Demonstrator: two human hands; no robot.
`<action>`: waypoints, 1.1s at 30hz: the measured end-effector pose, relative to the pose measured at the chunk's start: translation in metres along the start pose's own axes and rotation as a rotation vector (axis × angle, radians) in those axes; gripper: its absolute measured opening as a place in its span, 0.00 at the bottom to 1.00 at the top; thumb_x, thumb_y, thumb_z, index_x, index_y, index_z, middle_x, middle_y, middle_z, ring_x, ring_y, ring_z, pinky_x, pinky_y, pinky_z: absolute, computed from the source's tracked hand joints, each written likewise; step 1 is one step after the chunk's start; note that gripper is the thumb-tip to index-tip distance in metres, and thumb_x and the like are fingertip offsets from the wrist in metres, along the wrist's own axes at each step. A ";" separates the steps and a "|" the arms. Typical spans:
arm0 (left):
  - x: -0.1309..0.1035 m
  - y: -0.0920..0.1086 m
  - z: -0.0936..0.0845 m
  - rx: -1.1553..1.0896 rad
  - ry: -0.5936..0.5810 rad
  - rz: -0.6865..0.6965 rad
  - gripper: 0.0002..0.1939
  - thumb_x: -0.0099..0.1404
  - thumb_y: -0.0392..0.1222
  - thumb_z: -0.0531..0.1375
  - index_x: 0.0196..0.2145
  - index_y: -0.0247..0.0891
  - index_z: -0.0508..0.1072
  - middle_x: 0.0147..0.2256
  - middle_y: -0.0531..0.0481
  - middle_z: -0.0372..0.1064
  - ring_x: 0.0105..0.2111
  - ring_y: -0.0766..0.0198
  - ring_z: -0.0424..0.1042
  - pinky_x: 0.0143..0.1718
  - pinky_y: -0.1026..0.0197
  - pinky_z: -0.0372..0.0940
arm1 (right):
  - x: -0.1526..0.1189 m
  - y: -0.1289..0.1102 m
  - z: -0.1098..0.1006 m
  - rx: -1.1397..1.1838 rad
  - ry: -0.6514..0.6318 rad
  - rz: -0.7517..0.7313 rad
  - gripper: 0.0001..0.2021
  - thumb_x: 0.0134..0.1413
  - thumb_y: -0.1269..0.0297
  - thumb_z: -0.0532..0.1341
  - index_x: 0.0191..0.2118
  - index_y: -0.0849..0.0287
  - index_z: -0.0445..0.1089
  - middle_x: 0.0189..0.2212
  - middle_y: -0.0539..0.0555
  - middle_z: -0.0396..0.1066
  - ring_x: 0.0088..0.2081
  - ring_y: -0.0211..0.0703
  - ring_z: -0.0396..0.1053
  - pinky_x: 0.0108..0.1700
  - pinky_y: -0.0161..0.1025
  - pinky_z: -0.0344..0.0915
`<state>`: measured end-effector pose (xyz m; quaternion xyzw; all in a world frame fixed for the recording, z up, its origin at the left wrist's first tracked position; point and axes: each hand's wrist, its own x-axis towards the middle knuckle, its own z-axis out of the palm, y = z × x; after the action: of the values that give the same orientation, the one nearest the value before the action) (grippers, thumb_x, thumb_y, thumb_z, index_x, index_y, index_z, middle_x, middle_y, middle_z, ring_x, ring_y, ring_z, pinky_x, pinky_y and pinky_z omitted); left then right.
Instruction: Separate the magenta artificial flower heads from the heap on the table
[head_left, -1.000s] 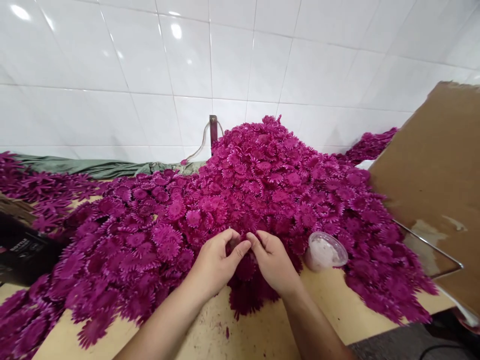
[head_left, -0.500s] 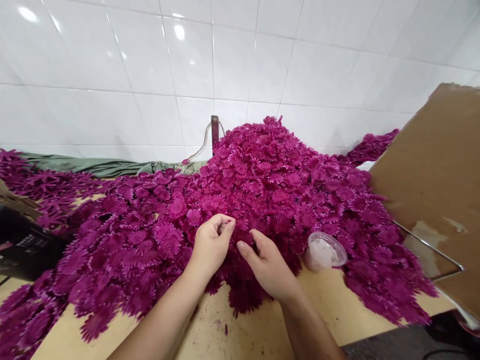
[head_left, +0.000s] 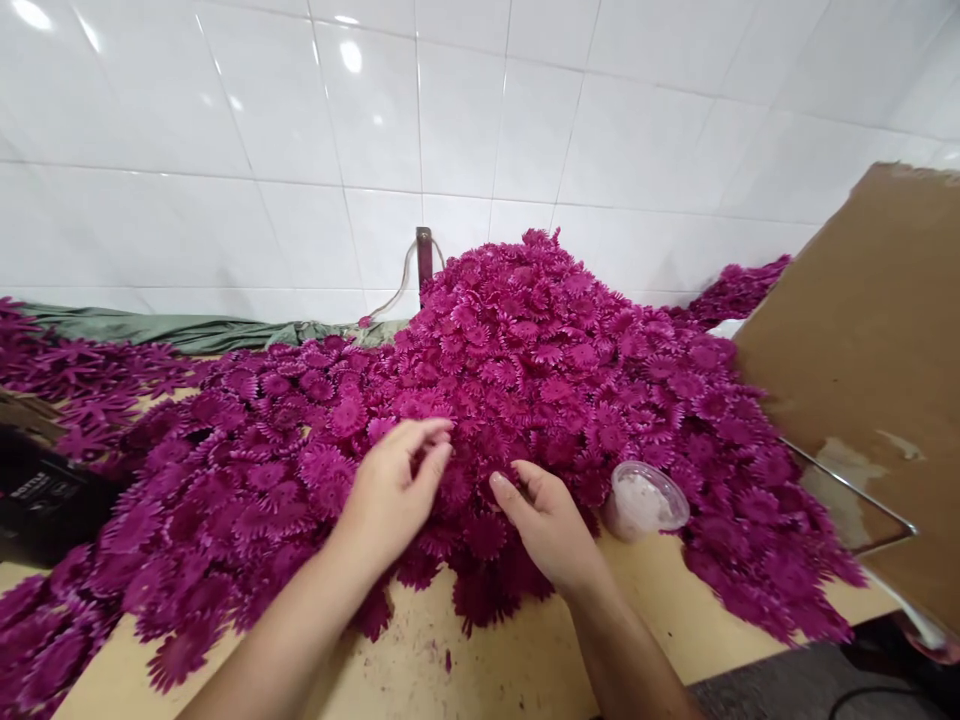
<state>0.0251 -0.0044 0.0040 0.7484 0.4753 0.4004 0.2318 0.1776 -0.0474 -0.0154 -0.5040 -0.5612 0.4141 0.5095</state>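
A large heap of magenta artificial flower pieces (head_left: pixel 525 330), round with fringed edges, spreads before both my hands. My left hand (head_left: pixel 394 485) hovers over the front of the heap, its thumb and forefinger apart, and I see nothing between them. Lower and to the right, my right hand (head_left: pixel 553 525) is curled, thumb near the bent forefinger; whatever may be between them blends into the magenta behind. Just right of that hand stands a clear plastic cup (head_left: pixel 646 502) with whitish contents.
On the right leans a brown cardboard sheet (head_left: pixel 862 370) with a bent metal rod (head_left: pixel 855 487) by it. A black package (head_left: pixel 52 495) sits at the left. Green cloth (head_left: pixel 157 328) runs along the white tiled wall (head_left: pixel 262 110). The pale tabletop (head_left: pixel 405 665) shows in front.
My left hand has moved left and its pinched fingers have parted. My right hand has shifted slightly right. The whole view has shifted slightly.
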 end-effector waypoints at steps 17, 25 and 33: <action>0.000 0.014 0.018 -0.151 0.020 -0.148 0.09 0.54 0.35 0.54 0.30 0.38 0.74 0.29 0.50 0.74 0.30 0.63 0.71 0.35 0.61 0.65 | -0.006 -0.001 0.007 -0.195 -0.055 -0.101 0.06 0.52 0.62 0.53 0.30 0.59 0.61 0.29 0.51 0.64 0.33 0.40 0.61 0.37 0.37 0.59; 0.024 0.013 0.020 -0.244 0.176 -0.124 0.07 0.52 0.37 0.55 0.27 0.37 0.72 0.26 0.50 0.72 0.27 0.63 0.70 0.33 0.61 0.65 | -0.015 -0.013 0.005 -0.191 -0.008 -0.052 0.07 0.51 0.62 0.53 0.28 0.59 0.60 0.26 0.50 0.62 0.30 0.39 0.59 0.34 0.37 0.60; 0.048 -0.021 -0.015 0.126 0.354 -0.056 0.17 0.49 0.34 0.55 0.40 0.36 0.71 0.46 0.43 0.65 0.50 0.53 0.62 0.53 0.51 0.55 | -0.023 0.002 -0.007 -0.006 0.011 0.035 0.06 0.48 0.62 0.56 0.32 0.58 0.63 0.28 0.51 0.66 0.31 0.40 0.64 0.34 0.37 0.62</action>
<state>0.0128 0.0472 0.0152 0.6657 0.5534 0.4887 0.1083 0.1845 -0.0699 -0.0196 -0.5176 -0.5507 0.4185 0.5037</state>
